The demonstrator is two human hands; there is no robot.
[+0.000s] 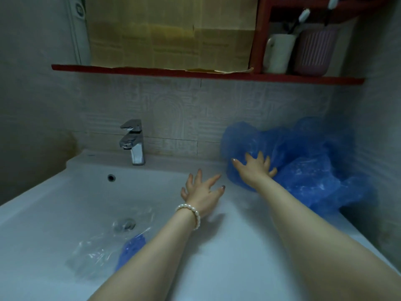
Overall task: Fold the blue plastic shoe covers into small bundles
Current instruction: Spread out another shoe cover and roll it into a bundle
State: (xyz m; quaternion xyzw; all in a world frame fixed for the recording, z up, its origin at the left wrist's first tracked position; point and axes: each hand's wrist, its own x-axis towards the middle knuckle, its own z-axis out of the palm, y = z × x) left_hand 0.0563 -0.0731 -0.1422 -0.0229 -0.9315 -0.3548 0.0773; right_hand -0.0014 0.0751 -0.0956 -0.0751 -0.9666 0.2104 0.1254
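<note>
A loose heap of blue plastic shoe covers lies on the sink's right ledge, against the tiled wall and the corner. My right hand rests on the heap's left side with fingers spread flat. My left hand, with a pearl bracelet at the wrist, hovers over the basin's right rim, fingers spread and holding nothing. A small blue bundle lies inside the basin, partly hidden by my left forearm, beside a clear plastic wrapper.
The white sink has a chrome tap at the back, an overflow hole and a drain. Above runs a red shelf carrying cardboard and two cups with toothbrushes. Walls close in left and right.
</note>
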